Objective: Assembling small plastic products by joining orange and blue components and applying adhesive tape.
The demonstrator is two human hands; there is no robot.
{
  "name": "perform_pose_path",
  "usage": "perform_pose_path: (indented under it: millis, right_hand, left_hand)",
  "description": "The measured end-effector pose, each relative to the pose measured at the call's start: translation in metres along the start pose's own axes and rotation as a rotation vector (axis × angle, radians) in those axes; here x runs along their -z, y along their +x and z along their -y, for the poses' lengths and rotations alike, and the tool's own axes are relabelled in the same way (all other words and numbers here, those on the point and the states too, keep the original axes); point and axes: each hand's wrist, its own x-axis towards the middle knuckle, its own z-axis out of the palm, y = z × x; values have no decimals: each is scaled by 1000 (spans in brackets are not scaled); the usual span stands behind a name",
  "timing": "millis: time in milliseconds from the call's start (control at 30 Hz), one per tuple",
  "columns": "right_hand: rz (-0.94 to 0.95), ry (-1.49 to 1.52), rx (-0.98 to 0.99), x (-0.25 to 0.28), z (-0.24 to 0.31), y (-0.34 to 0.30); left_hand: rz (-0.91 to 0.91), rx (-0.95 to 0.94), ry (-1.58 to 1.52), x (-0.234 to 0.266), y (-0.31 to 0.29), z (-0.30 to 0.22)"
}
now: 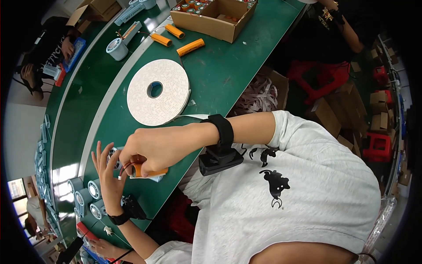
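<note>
My right hand (pixel 160 147) reaches across from the right, its fingers closed on an orange cylindrical battery (pixel 147 170). Red and black wires run from the battery toward a small white connector (pixel 119 177) by my left palm. My left hand (pixel 110 176) has its visible fingers stretched and spread; its thumb side is partly hidden beside the right fingertips. A round fan head (pixel 115 157) shows between the hands, and a light blue part (pixel 156 178) peeks from under the battery. A large roll of white foam tape (pixel 143 103) lies beyond, its loose strip reaching toward my right wrist.
Three orange batteries (pixel 190 47) lie beyond the tape, near a cardboard box (pixel 211 26) of batteries. Several light blue fan heads (pixel 94 189) stand at left; another fan (pixel 117 48) lies farther off. Co-workers' hands (pixel 67 48) appear across the green bench (pixel 211 79) and at lower left.
</note>
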Motion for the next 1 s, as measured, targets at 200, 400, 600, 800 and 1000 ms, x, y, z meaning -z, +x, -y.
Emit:
perform_pose_path:
  millis: [200, 400, 600, 800, 1000]
  right_hand:
    - [317, -28, -312, -11, -27, 5]
    - [402, -15, -372, -8, -32, 10]
    - [450, 282, -439, 2, -33, 10]
    - [-166, 89, -33, 12, -11, -1]
    - [-198, -102, 13, 0, -5, -13]
  left_hand:
    - [-37, 133, -264, -17, -13, 2]
    - [-92, -134, 102, -19, -14, -5]
    - [52, -4, 118, -10, -6, -24]
    - [-32, 70, -170, -17, -5, -29]
    - [-143, 167, -508, -23, -3, -28]
